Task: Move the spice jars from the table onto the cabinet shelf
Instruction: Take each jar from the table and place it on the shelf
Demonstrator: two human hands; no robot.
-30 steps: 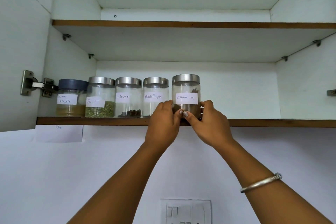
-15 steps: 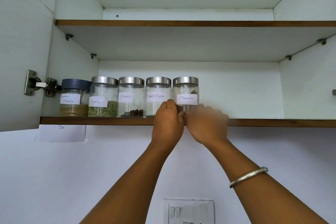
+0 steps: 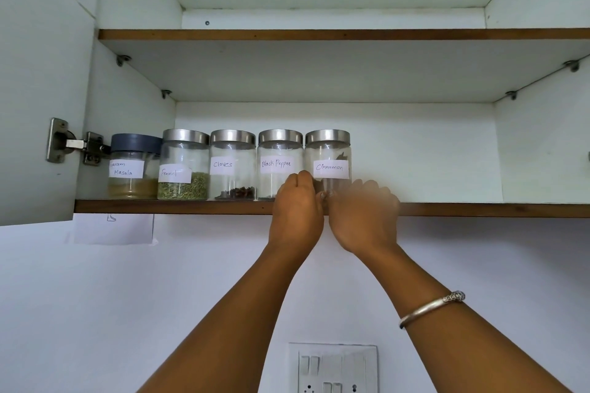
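Several labelled spice jars stand in a row on the lower cabinet shelf [image 3: 175,206]: garam masala [image 3: 132,169] with a blue lid, then fennel [image 3: 183,163], cloves [image 3: 233,166], black pepper [image 3: 279,150] and cinnamon [image 3: 329,150] with steel lids. My left hand [image 3: 297,210] is curled in front of the gap between the black pepper and cinnamon jars, at their bases. My right hand [image 3: 364,217] is blurred, at the shelf edge just right of the cinnamon jar, with nothing in it. The hands hide the cinnamon jar's base. The table is out of view.
Right of the cinnamon jar runs a bare stretch of shelf [image 3: 431,188]. An upper shelf [image 3: 319,34] sits above. The cabinet door [image 3: 38,105] hangs open at left on its hinge [image 3: 73,143]. A switch plate [image 3: 333,367] and a paper note [image 3: 111,228] are on the wall below.
Both hands held the cinnamon jar at the shelf's front edge. It now stands further back, in line with the other jars, and the hands have dropped to its base, the right one moving.
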